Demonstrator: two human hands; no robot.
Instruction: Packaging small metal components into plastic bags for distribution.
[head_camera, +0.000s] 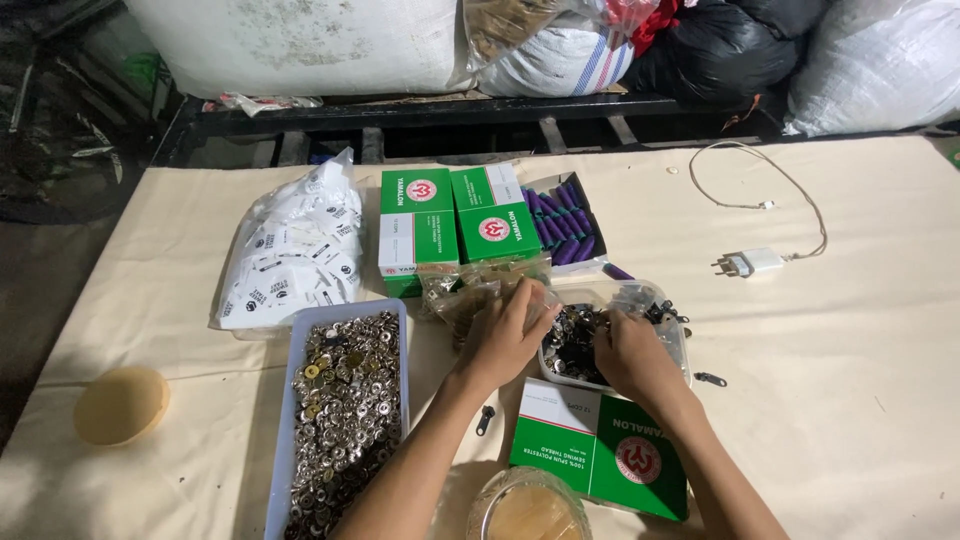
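Note:
Both hands meet over a clear plastic tub (672, 340) filled with small dark metal parts. My left hand (508, 332) rests at the tub's left rim, fingers curled and reaching into the dark parts (572, 345). My right hand (630, 352) is inside the tub, fingers bent down into the pile. What the fingertips pinch is hidden. Two loose dark parts, one (710, 379) right of the tub and one (485, 419) below my left wrist, lie on the cloth.
A long tray (283, 430) of silver snap buttons lies at left. Green boxes (445, 225), purple thread spools (563, 222) and a bag of white labels (295, 250) sit behind. Another green box (600, 445), a clear jar lid (528, 508), a tan disc (121, 404) and a white charger (752, 262) lie around.

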